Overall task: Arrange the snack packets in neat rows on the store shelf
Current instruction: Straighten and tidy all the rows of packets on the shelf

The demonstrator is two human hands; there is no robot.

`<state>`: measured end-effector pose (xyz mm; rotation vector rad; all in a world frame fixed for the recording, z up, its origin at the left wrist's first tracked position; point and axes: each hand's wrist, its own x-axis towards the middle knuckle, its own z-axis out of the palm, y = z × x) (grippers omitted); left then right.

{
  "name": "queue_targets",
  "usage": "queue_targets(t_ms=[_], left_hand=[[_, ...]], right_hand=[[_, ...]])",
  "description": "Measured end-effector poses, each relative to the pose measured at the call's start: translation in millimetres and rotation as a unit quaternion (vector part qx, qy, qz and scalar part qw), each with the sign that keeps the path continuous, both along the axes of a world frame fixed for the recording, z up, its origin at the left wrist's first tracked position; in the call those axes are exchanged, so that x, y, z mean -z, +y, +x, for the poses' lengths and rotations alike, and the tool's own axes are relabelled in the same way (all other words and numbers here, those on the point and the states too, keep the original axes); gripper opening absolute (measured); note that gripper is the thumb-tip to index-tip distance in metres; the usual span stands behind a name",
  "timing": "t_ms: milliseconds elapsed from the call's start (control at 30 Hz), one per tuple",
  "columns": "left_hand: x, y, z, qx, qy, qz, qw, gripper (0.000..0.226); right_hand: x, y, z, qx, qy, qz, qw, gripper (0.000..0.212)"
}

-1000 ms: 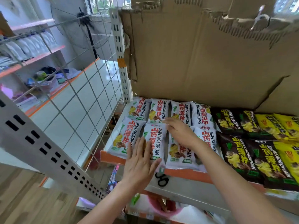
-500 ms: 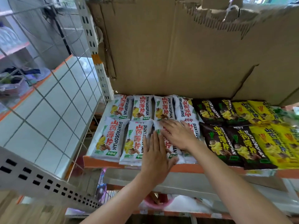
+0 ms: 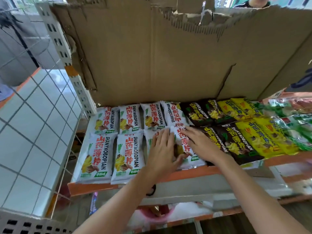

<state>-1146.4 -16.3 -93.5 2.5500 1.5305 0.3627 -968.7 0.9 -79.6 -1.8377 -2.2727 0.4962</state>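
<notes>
At centre frame, on the orange-edged store shelf (image 3: pixel 194 172), we are flattening two white plastic snack packets (image 3: pixel 183 146) with our left hand (image 3: pixel 162 151) and right hand (image 3: pixel 200 144), fingers straight, gripping nothing. Next, we judge, comes nudging them flush with their row.

I saw a torn cardboard sheet (image 3: pixel 168 53) standing along the back edge of the shelf. A white slotted upright post (image 3: pixel 67 61) ran up at the shelf's back-left corner. A white wire grid panel (image 3: pixel 33 132) closed the left edge, with white tiles (image 3: pixel 20 149) behind it. A fan (image 3: pixel 15 27) stood blurred at upper left.
</notes>
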Motion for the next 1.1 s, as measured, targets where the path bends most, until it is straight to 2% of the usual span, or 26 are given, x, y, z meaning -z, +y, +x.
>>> queue_targets(t_ms=[200,400,500,567,633,767,900,1000,1100], left_hand=[[2,49,20,0.080,0.041,-0.035,0.995,0.053],[3,64,26,0.054,0.037,-0.076,0.995,0.053],[5,62,33,0.023,0.036,-0.077,0.996,0.053],[0,63,45,-0.015,0.048,-0.059,0.997,0.051],[-8,68,60,-0.055,0.056,-0.031,0.996,0.046],[-10,86,86,-0.069,0.039,-0.020,0.997,0.046],[1,100,94,-0.112,0.072,-0.113,0.985,0.054],[0,97,97,-0.146,0.071,-0.107,0.981,0.054],[-3,94,99,-0.175,0.065,-0.091,0.978,0.047]], right_hand=[[11,-27,-6,0.019,-0.109,-0.032,0.993,0.061],[3,-44,1,-0.033,-0.180,-0.070,0.981,0.073],[-7,-49,5,-0.076,-0.227,-0.050,0.970,0.074],[-14,-45,15,-0.103,-0.207,-0.027,0.972,0.067],[-20,-35,35,-0.117,-0.147,-0.004,0.982,0.055],[-18,-5,88,-0.075,-0.072,0.038,0.994,0.047],[-13,21,117,-0.054,-0.047,-0.009,0.997,0.051],[-9,28,119,-0.070,-0.064,-0.056,0.994,0.052],[-4,32,119,-0.074,-0.067,-0.059,0.993,0.050]])
